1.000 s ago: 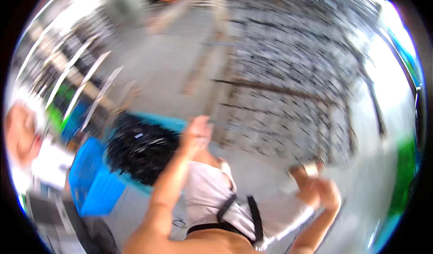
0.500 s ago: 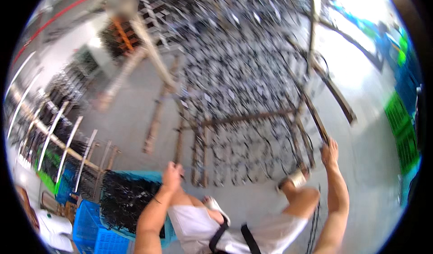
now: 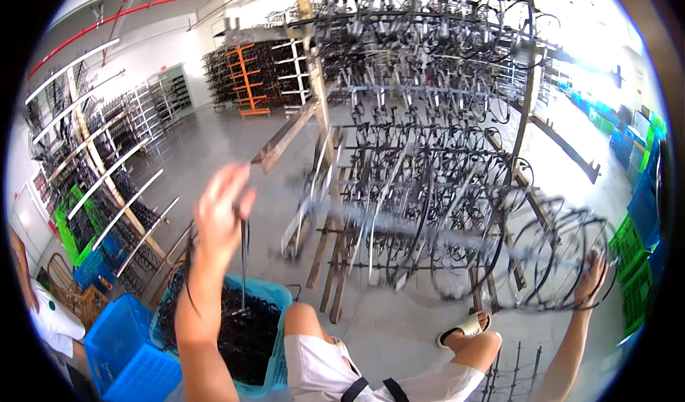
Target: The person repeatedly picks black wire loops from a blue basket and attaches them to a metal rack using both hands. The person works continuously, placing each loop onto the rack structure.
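In front of the rack stretches a blurred pale rod point(image 3: 392, 221), hung with several thin black hoops point(image 3: 553, 259). My right hand point(image 3: 591, 281) is closed around the rod's right end, among the hoops. My left hand point(image 3: 222, 206) is raised off the rod's left end, fingers bent and smeared by motion. A thin dark strip point(image 3: 245, 263) hangs from between its thumb and fingers toward a light-blue basket point(image 3: 280, 334). Tangled black strips point(image 3: 239, 331) fill that basket, beside my left leg.
A tall rack with a wooden post point(image 3: 315, 67) and jutting wooden arms point(image 3: 285, 136) carries rows of dark hooped parts. A blue crate point(image 3: 128, 352) stands left of the basket, near a seated person point(image 3: 53, 316). Green crates point(image 3: 631, 273) are stacked at the right.
My left hand has risen from the rack's lower left and now has a dark strip hanging from it. My right hand has moved outward to the right with the rod. The view has tilted up.
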`<action>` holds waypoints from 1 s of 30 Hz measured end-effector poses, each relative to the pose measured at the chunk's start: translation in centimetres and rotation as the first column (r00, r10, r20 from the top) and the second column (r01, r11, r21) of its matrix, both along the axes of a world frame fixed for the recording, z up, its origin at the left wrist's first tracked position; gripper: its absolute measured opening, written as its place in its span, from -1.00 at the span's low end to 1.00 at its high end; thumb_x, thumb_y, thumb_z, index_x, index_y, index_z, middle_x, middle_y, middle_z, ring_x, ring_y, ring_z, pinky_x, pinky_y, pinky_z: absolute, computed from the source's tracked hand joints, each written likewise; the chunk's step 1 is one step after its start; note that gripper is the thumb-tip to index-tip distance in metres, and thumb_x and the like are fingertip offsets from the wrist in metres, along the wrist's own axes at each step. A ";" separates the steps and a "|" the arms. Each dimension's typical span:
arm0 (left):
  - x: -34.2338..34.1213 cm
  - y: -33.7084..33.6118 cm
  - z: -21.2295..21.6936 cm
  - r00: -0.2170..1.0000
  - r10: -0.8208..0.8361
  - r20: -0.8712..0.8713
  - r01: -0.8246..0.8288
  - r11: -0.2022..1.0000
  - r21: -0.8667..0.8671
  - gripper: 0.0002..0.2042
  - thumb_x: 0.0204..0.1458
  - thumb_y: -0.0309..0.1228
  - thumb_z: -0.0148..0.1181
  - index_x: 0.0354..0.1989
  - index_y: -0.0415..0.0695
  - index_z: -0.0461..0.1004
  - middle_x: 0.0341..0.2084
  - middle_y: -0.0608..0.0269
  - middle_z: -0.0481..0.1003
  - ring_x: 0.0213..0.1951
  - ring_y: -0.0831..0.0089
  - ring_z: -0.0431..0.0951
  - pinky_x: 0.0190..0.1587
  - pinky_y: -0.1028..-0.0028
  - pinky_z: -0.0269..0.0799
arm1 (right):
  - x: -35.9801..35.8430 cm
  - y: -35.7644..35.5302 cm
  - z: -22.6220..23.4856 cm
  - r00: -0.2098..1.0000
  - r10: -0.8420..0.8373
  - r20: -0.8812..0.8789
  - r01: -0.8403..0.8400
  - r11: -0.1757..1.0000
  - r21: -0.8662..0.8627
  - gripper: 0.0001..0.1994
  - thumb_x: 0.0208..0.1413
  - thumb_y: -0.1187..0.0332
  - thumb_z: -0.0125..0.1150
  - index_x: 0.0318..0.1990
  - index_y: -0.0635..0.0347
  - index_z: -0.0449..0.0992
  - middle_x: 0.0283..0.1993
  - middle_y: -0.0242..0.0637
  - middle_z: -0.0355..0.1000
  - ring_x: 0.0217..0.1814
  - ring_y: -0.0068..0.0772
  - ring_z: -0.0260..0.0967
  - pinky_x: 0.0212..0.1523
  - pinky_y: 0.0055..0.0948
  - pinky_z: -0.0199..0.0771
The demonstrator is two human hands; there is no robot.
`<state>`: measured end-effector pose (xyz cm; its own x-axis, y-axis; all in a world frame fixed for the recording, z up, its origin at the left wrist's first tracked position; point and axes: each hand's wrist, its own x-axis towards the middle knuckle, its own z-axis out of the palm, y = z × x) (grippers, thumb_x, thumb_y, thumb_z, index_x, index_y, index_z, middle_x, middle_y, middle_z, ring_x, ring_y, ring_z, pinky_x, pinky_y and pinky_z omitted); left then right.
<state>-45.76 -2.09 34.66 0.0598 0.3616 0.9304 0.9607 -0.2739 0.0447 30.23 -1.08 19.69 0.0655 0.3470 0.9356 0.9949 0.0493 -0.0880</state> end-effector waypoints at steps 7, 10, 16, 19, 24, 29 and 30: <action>-2.9 12.7 13.1 0.973 -0.050 -0.226 -0.064 0.879 -0.473 -0.86 -0.12 -0.36 0.23 -0.35 -0.02 0.58 -0.53 0.20 0.54 -0.44 0.20 0.53 -0.39 0.35 0.41 | -7.4 3.2 11.6 0.921 -0.202 0.333 0.197 0.979 0.048 -0.88 0.01 0.54 0.01 -0.26 0.23 0.36 -0.30 -0.10 0.33 -0.22 0.03 0.31 -0.21 -0.17 0.26; -3.7 19.3 11.8 0.976 0.008 -0.220 -0.129 0.831 -0.540 -0.81 -0.17 -0.26 0.26 -0.33 0.05 0.60 -0.47 0.16 0.56 -0.36 0.17 0.56 -0.35 0.33 0.44 | -9.7 4.8 13.9 0.962 -0.246 0.120 0.266 0.944 -0.193 -0.89 0.01 0.57 0.05 -0.28 0.20 0.37 -0.31 -0.11 0.35 -0.20 -0.01 0.33 -0.21 -0.17 0.29; -6.0 25.7 8.4 0.975 0.021 -0.223 -0.134 0.852 -0.505 -0.66 -0.16 0.00 0.26 -0.25 0.12 0.60 -0.35 0.14 0.57 -0.24 0.10 0.56 -0.21 0.28 0.47 | -9.6 10.7 18.2 0.962 -0.168 0.216 0.206 0.965 -0.165 -0.90 0.03 0.58 -0.05 -0.31 0.24 0.39 -0.29 -0.06 0.39 -0.20 0.06 0.35 -0.21 -0.15 0.34; -4.7 25.8 9.1 0.978 0.042 -0.206 -0.152 0.818 -0.554 -0.56 -0.19 0.10 0.25 -0.21 0.09 0.59 -0.29 0.15 0.57 -0.21 0.12 0.56 -0.17 0.26 0.47 | -7.3 14.0 20.8 0.924 -0.151 0.351 0.219 0.962 -0.163 -0.89 0.05 0.53 -0.10 -0.31 0.25 0.39 -0.28 -0.03 0.38 -0.15 0.06 0.34 -0.18 -0.16 0.33; -7.6 27.6 7.9 0.917 -0.285 -0.280 0.164 0.908 -0.385 -0.68 -0.11 -0.18 0.30 -0.25 -0.11 0.55 -0.30 0.06 0.56 -0.23 0.15 0.57 -0.20 0.31 0.46 | -3.7 23.2 21.3 0.953 -0.131 0.274 0.221 0.917 -0.333 -0.77 0.04 0.33 0.14 -0.17 0.22 0.48 -0.12 -0.10 0.42 -0.04 -0.04 0.37 -0.01 -0.28 0.39; -7.5 21.3 5.4 0.998 0.007 0.068 0.016 0.944 -0.330 -0.74 0.07 -0.24 0.13 -0.21 -0.19 0.50 -0.35 0.04 0.55 -0.26 0.28 0.57 -0.19 0.40 0.42 | -5.2 30.3 20.5 0.969 -0.037 0.243 0.079 0.983 -0.163 -0.74 -0.16 0.29 0.32 -0.42 0.24 0.38 -0.40 -0.07 0.32 -0.40 -0.05 0.32 -0.35 -0.19 0.35; -8.4 18.8 4.7 0.987 0.069 0.144 -0.020 0.948 -0.318 -0.75 0.14 -0.27 0.05 -0.21 -0.22 0.49 -0.36 0.10 0.55 -0.28 0.33 0.55 -0.19 0.42 0.41 | -5.9 30.7 20.7 0.971 -0.019 0.237 0.062 0.982 -0.179 -0.71 -0.19 0.29 0.35 -0.42 0.25 0.38 -0.41 -0.06 0.32 -0.42 -0.04 0.33 -0.39 -0.18 0.35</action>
<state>-54.15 16.69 39.39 -0.0954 0.6359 0.7658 0.9469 -0.1793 0.2668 24.30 29.66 40.42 -0.1290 0.5155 0.8471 0.9897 0.0135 0.1425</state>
